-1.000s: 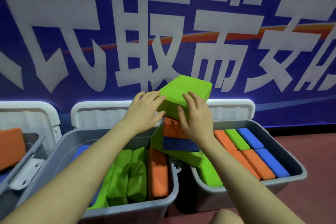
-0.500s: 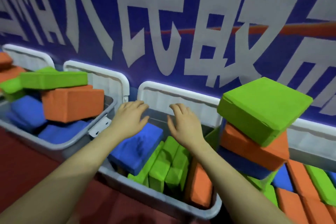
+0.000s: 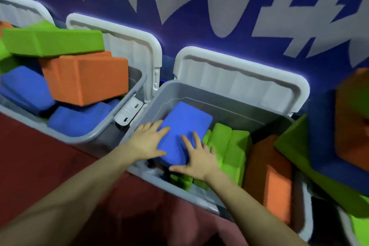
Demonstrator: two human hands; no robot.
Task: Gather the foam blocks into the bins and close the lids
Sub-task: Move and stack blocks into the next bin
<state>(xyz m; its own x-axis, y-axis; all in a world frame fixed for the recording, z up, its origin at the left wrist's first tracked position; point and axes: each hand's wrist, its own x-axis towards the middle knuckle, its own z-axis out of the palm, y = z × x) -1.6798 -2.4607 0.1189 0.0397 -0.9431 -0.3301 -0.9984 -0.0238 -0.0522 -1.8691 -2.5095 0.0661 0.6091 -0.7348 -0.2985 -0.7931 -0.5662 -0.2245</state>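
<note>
Centrally, blue block (image 3: 184, 132): lies in the middle bin (image 3: 159, 94), tilted, its long axis running from the near rim up toward the back wall, far end higher.
Left hand (image 3: 148, 142): released, fingers straight and spread, resting on the block's left edge.
Right hand (image 3: 197, 158): released too, fingers splayed flat over the block's near right corner and the green blocks (image 3: 227, 150) beside it.
Green blocks: stand on edge just right of the blue one; their lower ends are hidden under the right hand and the rim.
Orange block (image 3: 273, 181): upright at the bin's right end, blurred.
Middle lid (image 3: 239, 74): open, leaning back against the blue banner (image 3: 199, 6).
Left bin (image 3: 123, 104): heaped with blue, orange and green blocks above its rim; lid (image 3: 127, 40) open; cut off at the left edge.
Right stack (image 3: 351, 126): green and orange blocks, smeared and cropped by the frame; how they rest is hard to make out.
Floor (image 3: 50, 156): dark red.
</note>
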